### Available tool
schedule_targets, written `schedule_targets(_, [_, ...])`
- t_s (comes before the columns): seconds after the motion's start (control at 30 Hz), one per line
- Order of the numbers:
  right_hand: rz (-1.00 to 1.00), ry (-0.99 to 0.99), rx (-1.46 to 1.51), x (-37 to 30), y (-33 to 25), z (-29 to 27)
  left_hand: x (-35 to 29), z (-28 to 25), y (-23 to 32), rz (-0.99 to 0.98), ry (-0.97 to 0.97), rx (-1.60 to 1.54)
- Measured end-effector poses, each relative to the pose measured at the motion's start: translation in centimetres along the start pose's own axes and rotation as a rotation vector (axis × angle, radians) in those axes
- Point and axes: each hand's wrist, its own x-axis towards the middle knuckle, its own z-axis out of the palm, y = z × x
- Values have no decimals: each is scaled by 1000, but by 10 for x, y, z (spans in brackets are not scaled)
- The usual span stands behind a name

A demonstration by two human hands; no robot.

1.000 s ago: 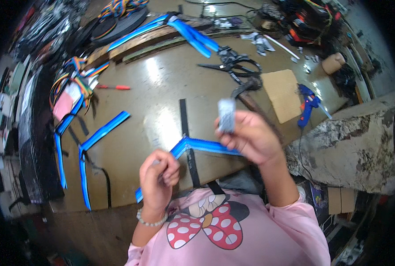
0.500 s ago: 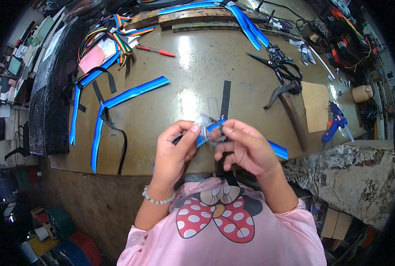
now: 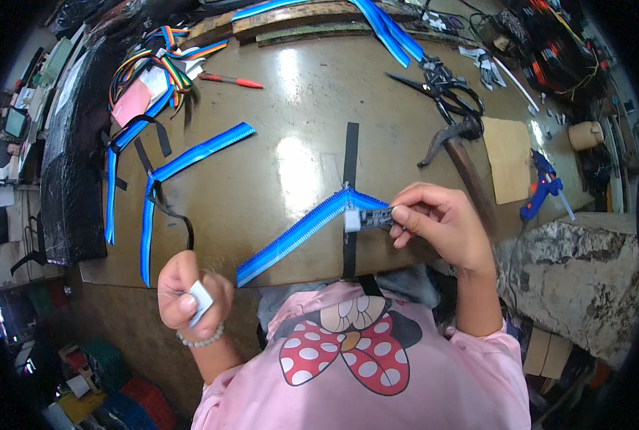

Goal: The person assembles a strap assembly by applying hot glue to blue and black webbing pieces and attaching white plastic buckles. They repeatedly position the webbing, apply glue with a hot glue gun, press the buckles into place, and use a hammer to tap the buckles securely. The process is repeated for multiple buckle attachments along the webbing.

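My left hand [image 3: 183, 290] is off the table's front edge, its fingers pinching a small white piece [image 3: 202, 301] that looks like paper. My right hand [image 3: 437, 222] grips the end of a dark strip with pale markings [image 3: 375, 217]; its other end is a whitish square. That strip lies over or just above a blue ribbed strap [image 3: 291, 235], which bends at a peak and runs partly behind my right fingers. A black strap [image 3: 350, 154] crosses at the bend, reaching toward the table's near edge.
More blue straps with black bands [image 3: 149, 215] lie at the left, near rainbow-striped straps [image 3: 172, 68] and a red pen [image 3: 231, 80]. Black scissors [image 3: 445, 97], a hammer [image 3: 463, 161], cardboard [image 3: 507, 161] and a blue glue gun [image 3: 541, 188] occupy the right.
My hands have parted. My left hand has moved left and toward me with the white piece; my right hand has moved right, holding the dark strip. The blue strap now shows between them.
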Motion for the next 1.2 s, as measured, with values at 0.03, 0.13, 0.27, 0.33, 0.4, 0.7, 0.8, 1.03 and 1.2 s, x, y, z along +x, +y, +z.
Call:
schedule_targets(0.03, [21, -33, -11, -2, -2, -1, -5, 4, 0, -6, 72, 105])
schedule_targets(0.13, [67, -170, 150, -3, -3, 1, 0, 2, -20, -334, 365, 474])
schedule_targets(0.27, [152, -288, 369, -2, 5, 16, 14, 3, -56, -225, 377, 527])
schedule_targets(0.33, [147, -243, 397, -1, 11, 26, 18, 7, -66, -281, 343, 503])
schedule_targets(0.4, [118, -187, 386, -1, 16, 35, 20, 12, -71, -337, 319, 311])
schedule_targets(0.7, [162, -46, 119, 5, 14, 30, 28, 17, -78, -280, 388, 708])
schedule_targets(0.8, [72, -212, 124, 14, 14, 27, 27, 22, -74, -285, 231, 865])
schedule_targets(1.03, [38, -48, 242, 26, 8, 21, 19, 16, -70, -171, 354, 726])
schedule_targets(1.2, [-90, 145, 330, 9, 6, 28, 14, -1, -63, -211, 483, 443])
